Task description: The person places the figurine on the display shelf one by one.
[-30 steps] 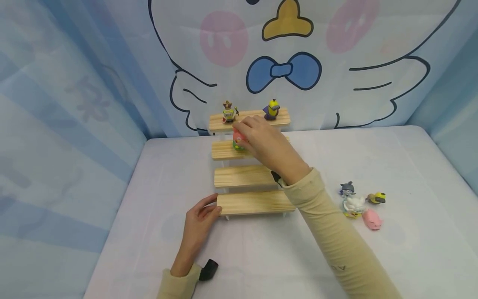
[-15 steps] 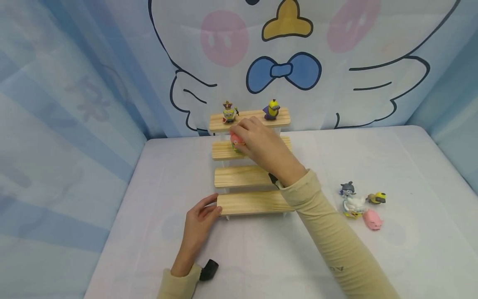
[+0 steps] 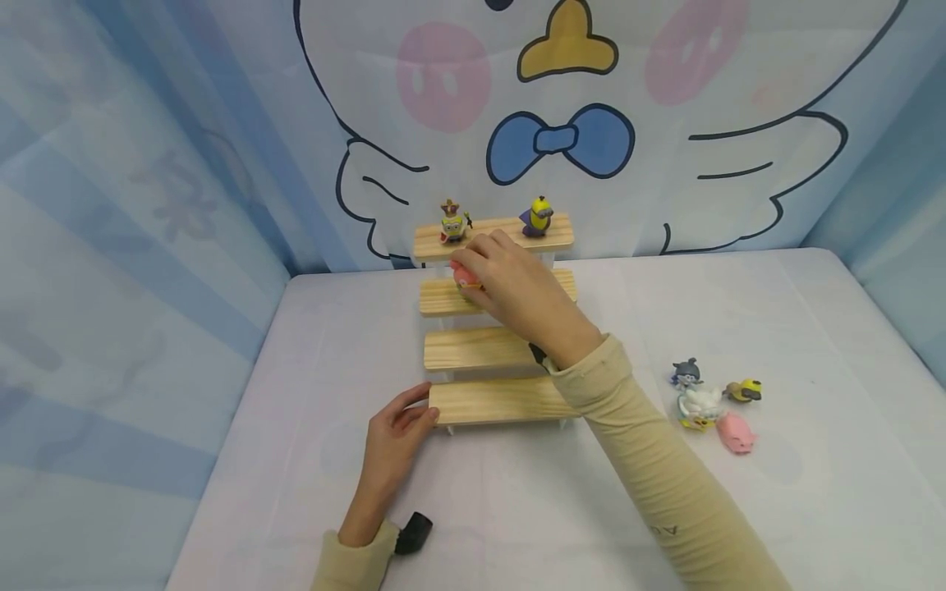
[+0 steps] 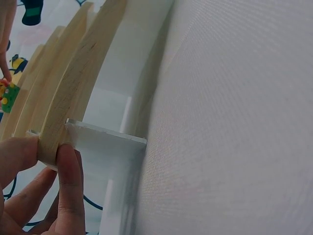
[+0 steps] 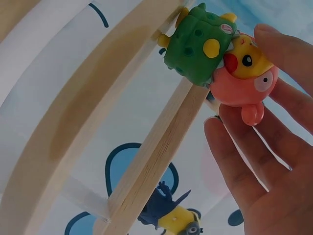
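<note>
My right hand (image 3: 528,291) grips a toy figurine (image 3: 464,273) at the second shelf from the top of a stepped wooden display stand (image 3: 502,400). The right wrist view shows the figurine's spotted green body (image 5: 195,51), yellow face and pink head; my fingers and thumb are round the pink part. The green end is close over the shelf board. My left hand (image 3: 395,439) pinches the left end of the lowest shelf between thumb and fingers, and the left wrist view shows this board (image 4: 63,107) up close, above a clear support (image 4: 107,132).
On the top shelf stand a crowned yellow figurine (image 3: 452,223) at the left and a caped yellow one (image 3: 538,217) at the right. Several figurines, including a pink pig (image 3: 737,433) and a white one (image 3: 699,406), lie on the table (image 3: 835,501) at the right.
My right hand has shifted slightly left along the second shelf with the figurine, which has turned a little in the fingers. The left hand stays on the lowest shelf.
</note>
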The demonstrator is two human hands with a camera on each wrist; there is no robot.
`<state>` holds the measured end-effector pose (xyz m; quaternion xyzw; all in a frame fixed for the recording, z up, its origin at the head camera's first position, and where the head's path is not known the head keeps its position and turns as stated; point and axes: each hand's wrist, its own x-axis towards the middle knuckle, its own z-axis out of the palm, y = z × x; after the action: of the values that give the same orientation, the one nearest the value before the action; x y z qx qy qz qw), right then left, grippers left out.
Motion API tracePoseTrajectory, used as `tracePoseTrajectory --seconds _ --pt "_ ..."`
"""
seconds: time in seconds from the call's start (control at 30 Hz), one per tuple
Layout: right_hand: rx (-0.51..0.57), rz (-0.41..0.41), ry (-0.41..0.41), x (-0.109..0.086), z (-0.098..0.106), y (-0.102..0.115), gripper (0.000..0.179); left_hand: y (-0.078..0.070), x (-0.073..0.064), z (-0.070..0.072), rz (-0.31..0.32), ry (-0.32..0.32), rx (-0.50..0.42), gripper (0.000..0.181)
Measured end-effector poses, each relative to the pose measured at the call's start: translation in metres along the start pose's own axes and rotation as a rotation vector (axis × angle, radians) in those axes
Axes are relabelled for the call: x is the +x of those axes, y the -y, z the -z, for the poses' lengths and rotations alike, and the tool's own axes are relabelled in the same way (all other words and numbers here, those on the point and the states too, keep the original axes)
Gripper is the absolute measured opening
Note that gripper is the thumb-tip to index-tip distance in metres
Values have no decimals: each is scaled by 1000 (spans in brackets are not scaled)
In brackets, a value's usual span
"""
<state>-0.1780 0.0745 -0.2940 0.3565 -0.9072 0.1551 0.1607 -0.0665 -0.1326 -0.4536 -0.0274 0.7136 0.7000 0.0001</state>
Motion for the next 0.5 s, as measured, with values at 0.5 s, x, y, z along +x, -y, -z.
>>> tracePoseTrajectory --seconds 0.5 --pt "-9 8 -18 -1 -1 1 44 0 0 0 -2 10 -20 43"
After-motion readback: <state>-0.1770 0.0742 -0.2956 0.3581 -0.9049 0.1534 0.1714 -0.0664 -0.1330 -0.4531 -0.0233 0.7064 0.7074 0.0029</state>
